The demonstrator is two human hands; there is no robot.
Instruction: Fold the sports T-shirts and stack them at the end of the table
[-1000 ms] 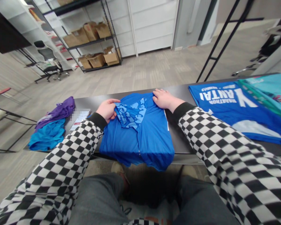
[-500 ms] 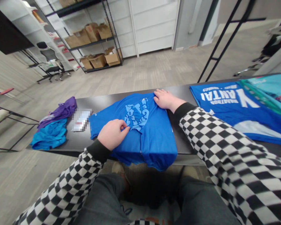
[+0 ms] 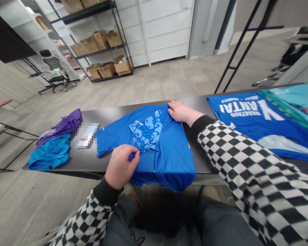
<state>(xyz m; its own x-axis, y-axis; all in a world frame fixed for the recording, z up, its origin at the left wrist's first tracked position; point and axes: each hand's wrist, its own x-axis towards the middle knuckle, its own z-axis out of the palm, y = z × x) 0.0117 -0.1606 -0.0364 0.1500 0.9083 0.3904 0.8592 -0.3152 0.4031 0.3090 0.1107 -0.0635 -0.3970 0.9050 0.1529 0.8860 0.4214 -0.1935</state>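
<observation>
The shirt I touch is blue with light-blue swirls; my 2 sleeves are checked black and white.

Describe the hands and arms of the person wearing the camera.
Both the left hand and right hand are bare, with no gloves on. Long, loose sleeves in a black-and-white checkerboard pattern cover the arms, ending at the wrists in plain black cuffs.
</observation>
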